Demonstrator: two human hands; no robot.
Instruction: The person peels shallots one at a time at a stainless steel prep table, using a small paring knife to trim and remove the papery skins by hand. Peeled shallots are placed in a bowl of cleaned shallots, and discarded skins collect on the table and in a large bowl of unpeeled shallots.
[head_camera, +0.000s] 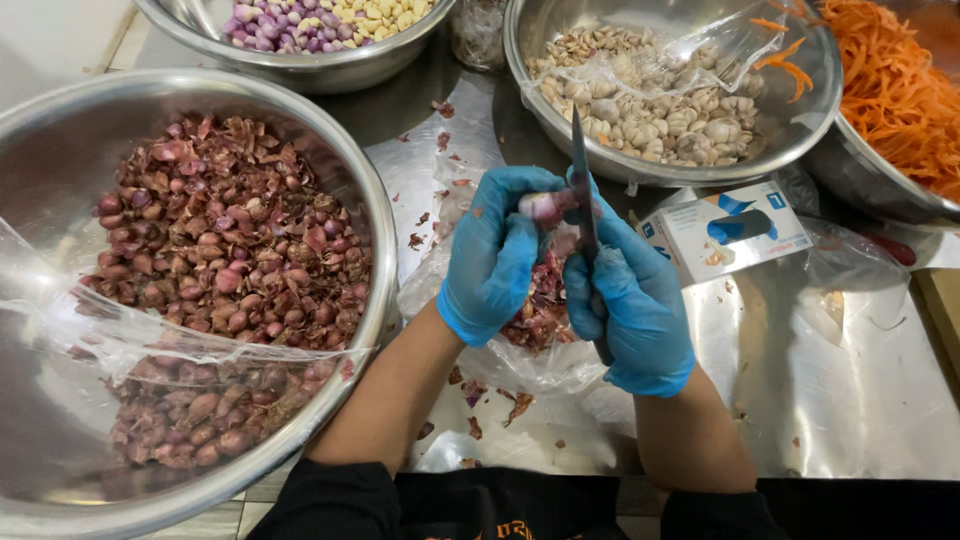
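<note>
1. I judge the step in hand to be peeling: my left hand (497, 255), in a blue glove, pinches a small shallot (541, 206) between thumb and fingertips, over the middle of the table.
2. My right hand (630, 300), also gloved in blue, is clenched round the handle of a knife (581, 185); the dark, narrow blade points away from me and lies just beside the shallot, which looks pale and partly stripped.
3. Right below both hands lies a clear plastic bag (470, 300), crumpled, with a heap of dry reddish skins (540, 310) on it.
4. As I read it, the next move calls for a light catch of the blade edge under the papery skin, with the thumb well clear, since the bulb is small and smooth.
5. To the left stands a big steel bowl (60, 150), shiny and round, full of unpeeled shallots (230, 250), dull purple-brown and flaky, with a sheet of thin plastic over the near side.
6. Far left, a second bowl (330, 65) holds peeled purple and yellowish bulbs.
7. Far right of centre, a bowl (800, 110) holds knobbly off-white garlic (660, 115); beyond it lie orange carrot shreds (890, 90).
8. A small blue and white box (725, 232) lies on the steel table (850, 380), right of my hands.
</note>
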